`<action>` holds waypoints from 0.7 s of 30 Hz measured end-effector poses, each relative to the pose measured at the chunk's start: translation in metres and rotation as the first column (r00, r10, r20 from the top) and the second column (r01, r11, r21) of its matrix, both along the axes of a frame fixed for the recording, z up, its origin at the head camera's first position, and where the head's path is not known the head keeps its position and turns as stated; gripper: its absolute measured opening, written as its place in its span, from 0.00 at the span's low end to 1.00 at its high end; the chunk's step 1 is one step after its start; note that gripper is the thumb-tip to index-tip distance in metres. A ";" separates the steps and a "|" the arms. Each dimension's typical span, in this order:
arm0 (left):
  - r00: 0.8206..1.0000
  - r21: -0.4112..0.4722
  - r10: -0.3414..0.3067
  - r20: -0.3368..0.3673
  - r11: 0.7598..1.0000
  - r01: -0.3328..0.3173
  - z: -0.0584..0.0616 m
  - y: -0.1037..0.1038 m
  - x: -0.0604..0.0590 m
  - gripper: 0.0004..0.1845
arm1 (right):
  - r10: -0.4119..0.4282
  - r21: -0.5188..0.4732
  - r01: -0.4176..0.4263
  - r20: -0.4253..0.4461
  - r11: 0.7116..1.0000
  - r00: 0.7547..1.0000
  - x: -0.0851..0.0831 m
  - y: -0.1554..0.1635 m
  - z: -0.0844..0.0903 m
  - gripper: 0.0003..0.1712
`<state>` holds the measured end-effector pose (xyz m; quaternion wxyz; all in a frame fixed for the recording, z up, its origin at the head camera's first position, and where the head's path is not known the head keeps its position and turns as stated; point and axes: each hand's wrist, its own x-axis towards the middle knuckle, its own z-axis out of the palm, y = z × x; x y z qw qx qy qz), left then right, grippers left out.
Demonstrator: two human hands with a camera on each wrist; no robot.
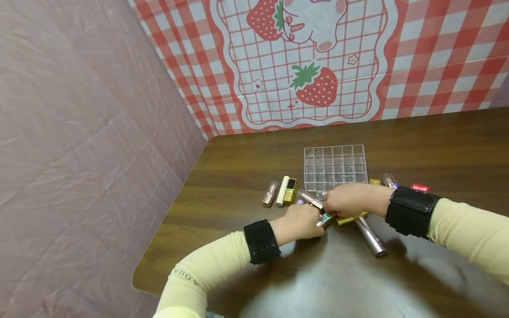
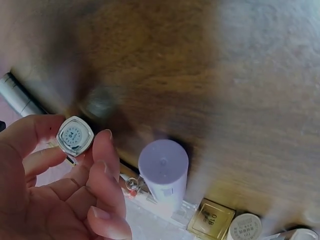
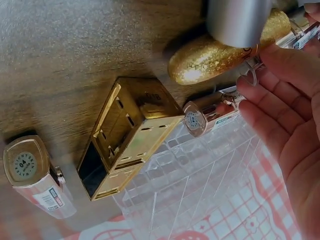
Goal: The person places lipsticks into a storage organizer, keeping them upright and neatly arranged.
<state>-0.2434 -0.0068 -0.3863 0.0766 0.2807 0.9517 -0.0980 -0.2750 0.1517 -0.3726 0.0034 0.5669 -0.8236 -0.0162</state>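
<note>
Both hands meet over a group of cosmetics tubes in the head view. My left hand (image 1: 302,221) pinches a shiny lipstick (image 1: 325,219) between thumb and fingers; its square base, marked 04, faces the left wrist camera. My right hand (image 1: 354,198) is at the other end of this lipstick (image 3: 303,38), thumb and fingertips around its clear end. Just beside the right thumb lies a gold glitter tube (image 3: 200,60), with a silver tube (image 1: 370,237) crossing close by. A lilac tube (image 2: 163,167) stands near the left fingers. Another clear-capped lipstick (image 1: 310,199) lies between the hands.
Behind the hands sits a clear compartment organizer (image 1: 336,164). To its left lie a rose-gold lipstick (image 1: 271,193), a cream tube (image 1: 282,191) and a gold-and-black lipstick (image 1: 290,191). On the right are a gold case (image 3: 135,130) and another 04 lipstick (image 3: 35,172).
</note>
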 end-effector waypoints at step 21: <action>0.996 -0.015 -0.004 -0.084 1.000 0.003 0.018 0.000 0.002 0.14 | -0.017 -0.023 0.019 0.081 1.000 0.997 0.000 0.002 0.016 0.11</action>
